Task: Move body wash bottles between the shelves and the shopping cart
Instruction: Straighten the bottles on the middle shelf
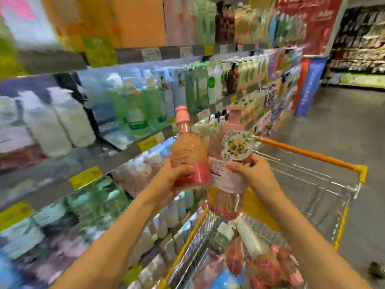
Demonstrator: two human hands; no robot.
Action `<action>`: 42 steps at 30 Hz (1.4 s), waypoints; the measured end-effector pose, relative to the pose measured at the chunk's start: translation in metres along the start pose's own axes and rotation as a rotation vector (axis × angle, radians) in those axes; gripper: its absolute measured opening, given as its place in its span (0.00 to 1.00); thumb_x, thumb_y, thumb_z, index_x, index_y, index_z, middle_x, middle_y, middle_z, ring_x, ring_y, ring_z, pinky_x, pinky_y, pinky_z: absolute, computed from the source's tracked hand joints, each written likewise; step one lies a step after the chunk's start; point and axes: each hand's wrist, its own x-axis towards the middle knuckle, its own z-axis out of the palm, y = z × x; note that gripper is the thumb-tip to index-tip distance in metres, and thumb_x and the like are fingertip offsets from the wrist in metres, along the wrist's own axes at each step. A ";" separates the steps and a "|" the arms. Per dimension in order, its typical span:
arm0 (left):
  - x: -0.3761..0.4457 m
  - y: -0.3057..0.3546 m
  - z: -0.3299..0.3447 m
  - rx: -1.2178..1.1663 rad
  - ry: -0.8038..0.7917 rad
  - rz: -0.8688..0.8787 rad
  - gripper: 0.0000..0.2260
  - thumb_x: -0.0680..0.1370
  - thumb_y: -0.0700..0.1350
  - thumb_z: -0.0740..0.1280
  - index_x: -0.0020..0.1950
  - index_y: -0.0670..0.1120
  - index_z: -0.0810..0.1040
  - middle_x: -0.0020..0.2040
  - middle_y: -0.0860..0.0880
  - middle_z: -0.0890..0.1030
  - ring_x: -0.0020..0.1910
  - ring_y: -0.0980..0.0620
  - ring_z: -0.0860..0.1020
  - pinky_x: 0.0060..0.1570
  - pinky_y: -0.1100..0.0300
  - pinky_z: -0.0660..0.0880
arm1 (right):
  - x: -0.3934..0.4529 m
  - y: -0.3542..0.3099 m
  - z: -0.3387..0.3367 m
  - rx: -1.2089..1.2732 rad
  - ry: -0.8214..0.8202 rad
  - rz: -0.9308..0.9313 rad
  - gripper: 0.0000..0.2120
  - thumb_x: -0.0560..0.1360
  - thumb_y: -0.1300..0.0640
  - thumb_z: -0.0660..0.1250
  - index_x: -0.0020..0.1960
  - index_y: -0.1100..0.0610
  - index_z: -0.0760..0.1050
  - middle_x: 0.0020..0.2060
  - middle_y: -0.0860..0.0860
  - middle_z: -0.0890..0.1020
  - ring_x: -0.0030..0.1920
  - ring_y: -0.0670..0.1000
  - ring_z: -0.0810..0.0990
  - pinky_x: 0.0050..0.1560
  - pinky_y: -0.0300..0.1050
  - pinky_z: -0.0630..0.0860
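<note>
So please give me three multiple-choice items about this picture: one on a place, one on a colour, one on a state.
1. Where are the shelves relative to the shopping cart?
A. to its left
B. to its right
C. behind the person

2. What colour is the cap of the bottle in the left hand?
A. green
B. pink
C. black

3. What is the right hand doing?
A. hanging empty
B. pushing the cart
C. gripping a flower-labelled bottle

Answers: 1 A, shelves fill the left side; 2 B, the cap is pink; 3 C, fingers curl round it.
</note>
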 end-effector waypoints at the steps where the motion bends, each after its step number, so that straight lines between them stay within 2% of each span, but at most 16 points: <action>1: -0.024 0.009 -0.008 -0.029 0.043 0.021 0.22 0.55 0.41 0.72 0.48 0.48 0.74 0.36 0.51 0.82 0.32 0.55 0.80 0.35 0.59 0.79 | -0.015 -0.010 0.015 0.020 -0.016 -0.021 0.10 0.67 0.62 0.75 0.37 0.52 0.75 0.29 0.43 0.82 0.34 0.40 0.80 0.38 0.33 0.75; 3: -0.063 0.017 -0.017 -0.050 0.093 0.043 0.23 0.57 0.43 0.73 0.50 0.49 0.75 0.37 0.52 0.83 0.33 0.55 0.81 0.34 0.57 0.80 | -0.041 -0.018 0.035 0.068 -0.025 -0.046 0.12 0.66 0.62 0.76 0.37 0.53 0.73 0.31 0.45 0.80 0.35 0.45 0.79 0.40 0.38 0.75; 5: -0.116 0.022 -0.035 -0.012 0.154 0.074 0.29 0.54 0.49 0.77 0.54 0.50 0.75 0.41 0.53 0.83 0.37 0.56 0.82 0.34 0.57 0.80 | -0.077 -0.027 0.062 0.119 -0.087 -0.050 0.15 0.63 0.61 0.78 0.40 0.53 0.72 0.36 0.50 0.79 0.38 0.47 0.77 0.43 0.42 0.74; 7: -0.166 0.022 -0.050 0.054 0.243 0.129 0.35 0.48 0.55 0.80 0.53 0.50 0.76 0.43 0.55 0.83 0.41 0.56 0.81 0.42 0.56 0.80 | -0.113 -0.033 0.087 0.194 -0.172 -0.054 0.15 0.62 0.61 0.78 0.40 0.53 0.72 0.33 0.48 0.80 0.33 0.41 0.77 0.38 0.35 0.74; 9: -0.218 0.020 -0.061 0.110 0.347 0.175 0.31 0.50 0.54 0.78 0.51 0.51 0.75 0.41 0.59 0.83 0.42 0.61 0.80 0.46 0.61 0.78 | -0.149 -0.033 0.108 0.244 -0.273 -0.027 0.14 0.60 0.58 0.77 0.40 0.55 0.74 0.29 0.45 0.82 0.31 0.41 0.78 0.34 0.32 0.75; 12: -0.291 0.022 -0.071 0.162 0.457 0.197 0.28 0.53 0.52 0.73 0.52 0.50 0.75 0.40 0.60 0.83 0.40 0.65 0.79 0.44 0.68 0.75 | -0.195 -0.039 0.137 0.248 -0.395 -0.007 0.21 0.50 0.48 0.74 0.40 0.55 0.76 0.29 0.47 0.82 0.31 0.43 0.79 0.33 0.35 0.76; 15: -0.353 0.029 -0.073 0.174 0.570 0.194 0.30 0.52 0.52 0.74 0.53 0.49 0.75 0.42 0.57 0.84 0.40 0.64 0.80 0.42 0.69 0.75 | -0.231 -0.050 0.161 0.286 -0.529 0.006 0.19 0.50 0.51 0.74 0.39 0.55 0.76 0.27 0.44 0.82 0.29 0.42 0.79 0.29 0.32 0.75; 17: -0.386 0.033 -0.069 0.196 0.631 0.194 0.30 0.52 0.52 0.74 0.54 0.49 0.75 0.43 0.56 0.84 0.42 0.62 0.81 0.43 0.66 0.76 | -0.251 -0.058 0.169 0.297 -0.605 -0.013 0.20 0.51 0.51 0.74 0.40 0.56 0.77 0.29 0.46 0.83 0.33 0.46 0.81 0.31 0.34 0.76; 20: -0.421 0.040 -0.058 0.211 0.718 0.177 0.34 0.51 0.54 0.75 0.56 0.51 0.74 0.43 0.57 0.85 0.43 0.59 0.82 0.41 0.64 0.77 | -0.275 -0.074 0.167 0.310 -0.715 -0.028 0.23 0.55 0.52 0.75 0.48 0.58 0.79 0.40 0.51 0.85 0.42 0.53 0.83 0.36 0.38 0.78; 24: -0.446 0.045 -0.041 0.239 0.765 0.200 0.37 0.51 0.54 0.76 0.60 0.53 0.73 0.47 0.54 0.84 0.46 0.56 0.82 0.41 0.64 0.76 | -0.292 -0.089 0.158 0.330 -0.777 -0.051 0.21 0.58 0.53 0.73 0.50 0.56 0.78 0.47 0.52 0.84 0.47 0.52 0.83 0.43 0.43 0.79; 27: -0.453 0.049 -0.033 0.256 0.790 0.217 0.39 0.52 0.53 0.77 0.62 0.55 0.72 0.50 0.53 0.84 0.48 0.53 0.82 0.43 0.62 0.77 | -0.294 -0.097 0.158 0.342 -0.797 -0.063 0.24 0.57 0.53 0.77 0.51 0.56 0.77 0.47 0.53 0.84 0.47 0.51 0.83 0.42 0.40 0.79; 31: -0.455 0.063 -0.042 0.318 0.790 0.219 0.39 0.52 0.53 0.78 0.62 0.55 0.71 0.51 0.52 0.83 0.51 0.51 0.82 0.49 0.55 0.79 | -0.290 -0.105 0.168 0.356 -0.824 -0.060 0.22 0.59 0.59 0.78 0.51 0.56 0.76 0.47 0.52 0.83 0.47 0.51 0.82 0.37 0.35 0.78; 33: -0.451 0.071 -0.053 0.332 0.796 0.237 0.39 0.51 0.53 0.78 0.61 0.56 0.71 0.50 0.53 0.83 0.48 0.54 0.82 0.45 0.60 0.79 | -0.283 -0.111 0.178 0.353 -0.827 -0.076 0.20 0.62 0.64 0.78 0.51 0.55 0.75 0.47 0.51 0.83 0.45 0.48 0.82 0.36 0.33 0.77; 35: -0.445 0.081 -0.065 0.340 0.804 0.262 0.38 0.49 0.52 0.78 0.58 0.57 0.72 0.49 0.53 0.83 0.46 0.56 0.82 0.41 0.64 0.77 | -0.275 -0.119 0.190 0.349 -0.809 -0.104 0.17 0.65 0.67 0.75 0.49 0.54 0.75 0.46 0.50 0.83 0.44 0.47 0.81 0.36 0.32 0.77; 42: -0.402 0.108 -0.115 0.342 0.791 0.337 0.41 0.50 0.52 0.79 0.61 0.56 0.72 0.54 0.50 0.82 0.51 0.52 0.82 0.43 0.61 0.77 | -0.228 -0.138 0.228 0.339 -0.764 -0.185 0.19 0.64 0.65 0.76 0.52 0.55 0.76 0.48 0.51 0.83 0.47 0.49 0.82 0.41 0.36 0.79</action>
